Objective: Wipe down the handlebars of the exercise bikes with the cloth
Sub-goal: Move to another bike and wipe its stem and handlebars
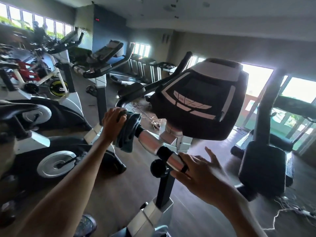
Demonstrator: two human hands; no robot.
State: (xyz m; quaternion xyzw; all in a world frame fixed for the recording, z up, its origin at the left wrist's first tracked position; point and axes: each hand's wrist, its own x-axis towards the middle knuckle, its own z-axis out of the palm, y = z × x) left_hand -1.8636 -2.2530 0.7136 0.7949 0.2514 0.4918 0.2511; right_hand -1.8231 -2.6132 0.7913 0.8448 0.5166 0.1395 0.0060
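Observation:
A dark grey cloth (128,132) is wrapped over the left handlebar (148,139) of the nearest exercise bike. My left hand (113,124) grips the cloth and the bar under it, fingers curled over the top. My right hand (198,170) rests with straight, spread fingers on the silver section of the right handlebar (172,159), just beside a black knob (158,168). The bike's black console (201,100) stands above and behind both hands.
More exercise bikes (95,69) stand in a row to the left. A treadmill (266,151) is at the right. White cables and a power strip (156,124) lie on the wooden floor. The bike's post (164,190) rises between my arms.

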